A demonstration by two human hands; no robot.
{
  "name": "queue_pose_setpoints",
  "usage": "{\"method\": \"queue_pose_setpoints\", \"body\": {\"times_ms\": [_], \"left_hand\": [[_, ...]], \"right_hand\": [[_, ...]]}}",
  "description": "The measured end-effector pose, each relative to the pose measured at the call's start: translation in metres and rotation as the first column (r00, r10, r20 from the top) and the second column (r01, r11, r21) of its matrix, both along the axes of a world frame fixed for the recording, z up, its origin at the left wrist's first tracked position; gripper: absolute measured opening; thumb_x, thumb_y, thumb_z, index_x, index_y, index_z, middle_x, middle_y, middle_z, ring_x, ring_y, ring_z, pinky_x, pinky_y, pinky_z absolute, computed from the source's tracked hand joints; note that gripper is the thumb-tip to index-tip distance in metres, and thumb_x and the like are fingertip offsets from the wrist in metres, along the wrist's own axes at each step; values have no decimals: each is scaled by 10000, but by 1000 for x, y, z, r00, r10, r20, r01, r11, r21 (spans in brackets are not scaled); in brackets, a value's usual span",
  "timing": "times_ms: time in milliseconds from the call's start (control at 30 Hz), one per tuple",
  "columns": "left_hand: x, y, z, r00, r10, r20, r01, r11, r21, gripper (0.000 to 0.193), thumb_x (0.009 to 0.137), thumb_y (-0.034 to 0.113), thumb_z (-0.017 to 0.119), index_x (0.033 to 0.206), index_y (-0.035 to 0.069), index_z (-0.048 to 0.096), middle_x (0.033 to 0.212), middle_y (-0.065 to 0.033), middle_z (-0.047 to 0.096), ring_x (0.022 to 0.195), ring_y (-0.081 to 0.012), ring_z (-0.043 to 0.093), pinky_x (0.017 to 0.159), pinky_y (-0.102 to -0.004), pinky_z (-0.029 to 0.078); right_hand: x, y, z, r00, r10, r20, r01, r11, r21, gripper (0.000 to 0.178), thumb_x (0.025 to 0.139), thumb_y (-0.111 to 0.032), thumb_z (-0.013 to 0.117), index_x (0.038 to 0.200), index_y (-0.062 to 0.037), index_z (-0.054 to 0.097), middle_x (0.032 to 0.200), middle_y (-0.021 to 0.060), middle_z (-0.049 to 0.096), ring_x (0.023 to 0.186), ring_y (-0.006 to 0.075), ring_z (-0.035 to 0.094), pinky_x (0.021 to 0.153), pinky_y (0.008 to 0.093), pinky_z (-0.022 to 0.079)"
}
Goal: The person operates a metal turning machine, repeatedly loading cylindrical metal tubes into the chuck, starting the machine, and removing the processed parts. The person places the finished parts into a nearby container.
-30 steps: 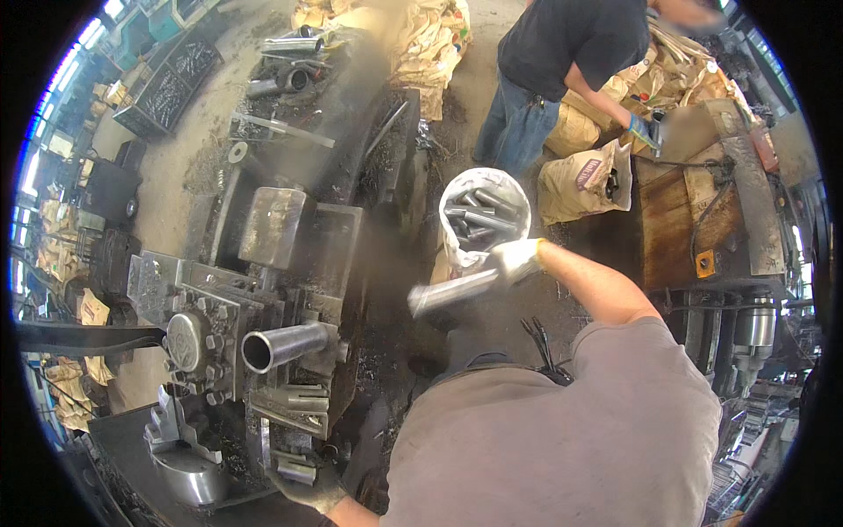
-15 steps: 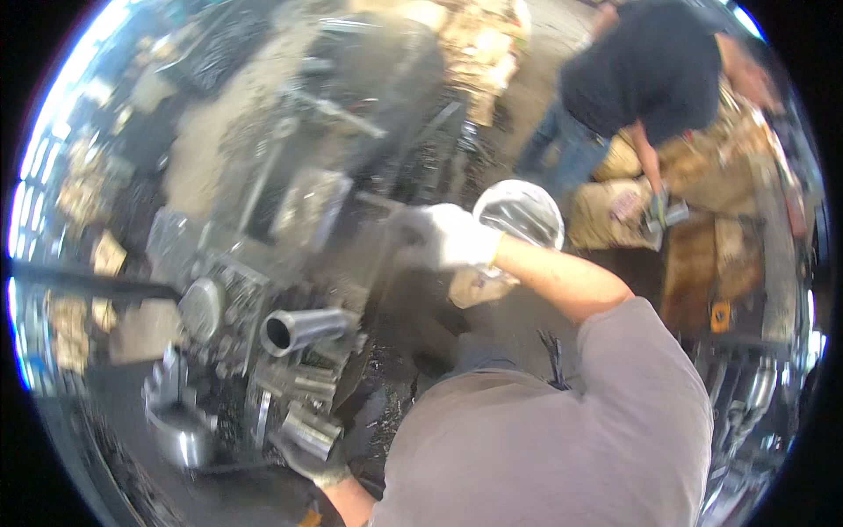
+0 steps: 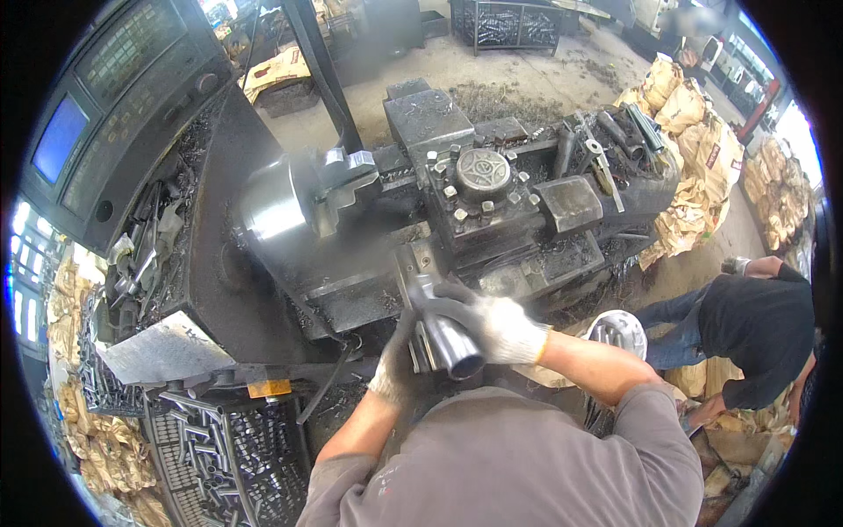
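Observation:
A shiny metal tube (image 3: 449, 341) with a dark open end toward me lies between my hands, over the front of the lathe (image 3: 430, 206). My right hand (image 3: 502, 327), in a white glove with darkened fingers, is closed over the tube from the right. From the left, my gloved left hand (image 3: 397, 358) closes against the bright metal beside the tube; its fingertips are partly hidden. Beyond my hands stands the square tool post (image 3: 483, 171) with several bolts around its round cap. The lathe chuck (image 3: 279, 204) shows bright steel and stepped jaws, with no workpiece visible in them.
A control panel (image 3: 75, 158) rises at the left. Below it, a crate (image 3: 215, 457) holds many metal tubes. A white bucket (image 3: 617, 332) stands at the right, near a co-worker (image 3: 755, 325) bending down. Hand tools (image 3: 601, 171) lie on the lathe's right end.
My view has swung toward the lathe. My right hand, stretched out and blurred before, is now on the tube. My left hand, earlier low with a metal piece, has come up beside it.

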State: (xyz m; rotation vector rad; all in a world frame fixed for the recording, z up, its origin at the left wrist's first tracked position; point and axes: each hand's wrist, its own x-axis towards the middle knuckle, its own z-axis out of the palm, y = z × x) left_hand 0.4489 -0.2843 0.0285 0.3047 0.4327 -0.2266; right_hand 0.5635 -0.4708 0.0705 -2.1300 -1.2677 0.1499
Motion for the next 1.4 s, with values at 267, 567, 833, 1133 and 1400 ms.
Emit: {"method": "queue_pose_setpoints", "body": {"times_ms": [267, 567, 833, 1133, 1400], "left_hand": [[17, 83, -57, 976, 218, 10, -200, 872, 447, 446, 1077, 543, 636, 1221, 123, 674, 976, -96, 761, 859, -285, 778, 749, -448, 674], [52, 27, -40, 950, 197, 241, -302, 764, 570, 836, 1028, 710, 581, 1589, 96, 496, 1473, -119, 623, 1330, -314, 590, 1173, -484, 435], [240, 109, 99, 946, -294, 133, -322, -827, 461, 472, 890, 342, 829, 1248, 49, 738, 1291, -209, 720, 1204, -421, 676, 1092, -513, 510], [417, 146, 79, 988, -38, -147, 36, -880, 474, 465, 988, 460, 638, 1186, 71, 799, 1241, -265, 763, 1226, -418, 722, 1033, -509, 577], [272, 156, 149, 985, 32, 168, -55, -871, 488, 315, 1008, 323, 673, 1134, 65, 802, 1113, -196, 794, 1081, -358, 766, 933, -445, 595]], "right_hand": [[27, 44, -128, 953, -295, 61, 300, 913, -275, 570, 949, -356, 748, 1389, -19, 610, 1077, 226, 779, 937, 389, 779, 822, 506, 618], [27, 73, -25, 580, -300, -757, 151, 953, -262, 736, 825, -414, 899, 1351, 26, 631, 1048, 197, 784, 954, 319, 768, 908, 435, 607], [36, 4, 43, 702, 131, -700, 145, 936, 321, 736, 770, -292, 952, 1361, -5, 621, 1138, 178, 772, 1050, 275, 753, 952, 437, 595], [123, -60, 139, 853, 195, -485, 53, 891, 451, 823, 702, -199, 945, 1419, 8, 599, 1099, 136, 788, 994, 215, 779, 902, 373, 627], [265, 47, 164, 983, 6, 186, -8, 1000, 10, 707, 717, -277, 859, 1343, -17, 660, 1061, 220, 787, 917, 364, 795, 823, 433, 647]]}}
